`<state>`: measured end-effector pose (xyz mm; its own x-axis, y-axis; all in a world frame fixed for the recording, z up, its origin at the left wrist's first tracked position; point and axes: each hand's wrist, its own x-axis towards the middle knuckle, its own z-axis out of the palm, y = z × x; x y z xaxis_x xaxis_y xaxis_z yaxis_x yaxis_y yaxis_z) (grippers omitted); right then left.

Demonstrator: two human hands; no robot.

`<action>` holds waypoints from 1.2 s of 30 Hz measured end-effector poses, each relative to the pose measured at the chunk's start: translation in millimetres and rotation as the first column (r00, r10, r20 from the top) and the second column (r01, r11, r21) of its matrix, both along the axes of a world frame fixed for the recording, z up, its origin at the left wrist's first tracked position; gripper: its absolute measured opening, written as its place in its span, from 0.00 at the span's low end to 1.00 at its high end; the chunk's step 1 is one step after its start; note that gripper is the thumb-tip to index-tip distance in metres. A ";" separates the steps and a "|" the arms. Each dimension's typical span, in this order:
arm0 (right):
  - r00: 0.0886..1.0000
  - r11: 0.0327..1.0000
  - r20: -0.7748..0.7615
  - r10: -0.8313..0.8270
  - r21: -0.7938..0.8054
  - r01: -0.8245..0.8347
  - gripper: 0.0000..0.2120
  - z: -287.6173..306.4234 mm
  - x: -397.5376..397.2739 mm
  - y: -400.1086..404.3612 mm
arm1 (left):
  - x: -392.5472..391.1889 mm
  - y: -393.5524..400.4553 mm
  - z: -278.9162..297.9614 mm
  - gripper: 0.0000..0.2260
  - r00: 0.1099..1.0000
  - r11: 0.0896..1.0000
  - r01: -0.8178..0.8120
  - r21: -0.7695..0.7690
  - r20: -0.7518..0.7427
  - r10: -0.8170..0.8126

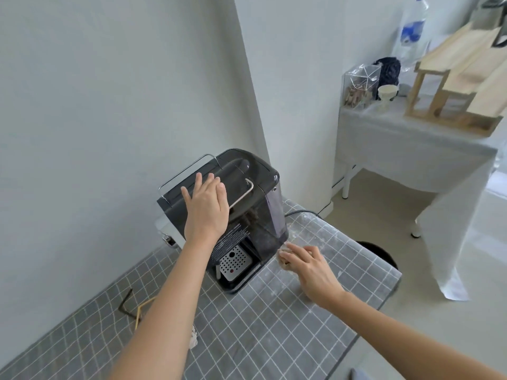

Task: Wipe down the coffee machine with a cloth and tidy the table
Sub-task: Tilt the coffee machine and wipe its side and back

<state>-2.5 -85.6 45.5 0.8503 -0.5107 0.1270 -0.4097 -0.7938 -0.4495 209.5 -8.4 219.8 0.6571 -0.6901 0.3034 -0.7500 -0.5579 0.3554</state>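
Here the left hand (206, 207) lies flat, fingers straight, on the coffee machine (247, 171) top. Right hand (310, 266) grips a cloth (284, 257) at its base on the worktop (274, 325).

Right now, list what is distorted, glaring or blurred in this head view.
Head view: wide-angle bend curves the wall corner and the grid lines of the table cloth; soft daylight, faint glare on the coffee machine top under the left hand; the cloth in the right hand is small and blurry; far-shelf bottle washed out.

The coffee machine (219, 209) is glossy dark plastic with a perforated metal drip tray (235, 261), beside it matt checked tablecloth (263, 325).
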 end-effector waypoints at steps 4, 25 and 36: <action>0.887 0.991 -0.445 0.126 0.093 -0.094 0.25 -20.2 -26.4 7.8 | 0.2 3.7 -1.4 0.23 1.000 0.999 0.009 -0.038 0.001 -0.009; 0.952 0.208 0.097 -0.289 0.977 -0.037 0.12 187.0 102.0 -11.0 | 132.7 -18.4 24.7 0.07 0.966 0.981 -0.196 -0.012 -0.174 0.191; 0.968 0.165 0.091 -0.232 0.985 -0.053 0.14 193.0 122.8 -47.9 | 133.8 2.8 36.5 0.10 0.911 0.942 -0.279 0.187 -0.259 0.322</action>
